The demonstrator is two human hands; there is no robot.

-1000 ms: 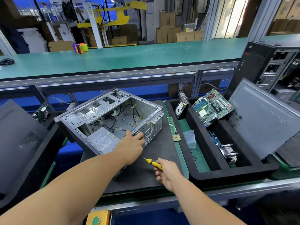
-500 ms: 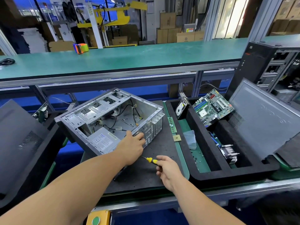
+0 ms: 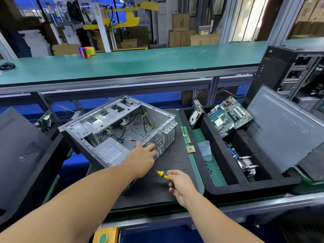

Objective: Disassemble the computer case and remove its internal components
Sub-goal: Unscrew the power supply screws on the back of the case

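An open grey computer case lies on its side on a black mat, with loose cables and a grey power supply inside at its near corner. My left hand grips the case's rear panel by the power supply, thumb over the edge. My right hand holds a yellow-handled screwdriver just in front of the case, its tip pointing left toward my left wrist and clear of the case.
A black foam tray on the right holds a motherboard, a hard drive and a heatsink. A RAM stick, a CPU chip and a clear plastic box lie between. A grey side panel leans at right.
My right hand has shifted slightly and turned the screwdriver in its fingers, so less of the handle shows. My left hand and the case have stayed put.
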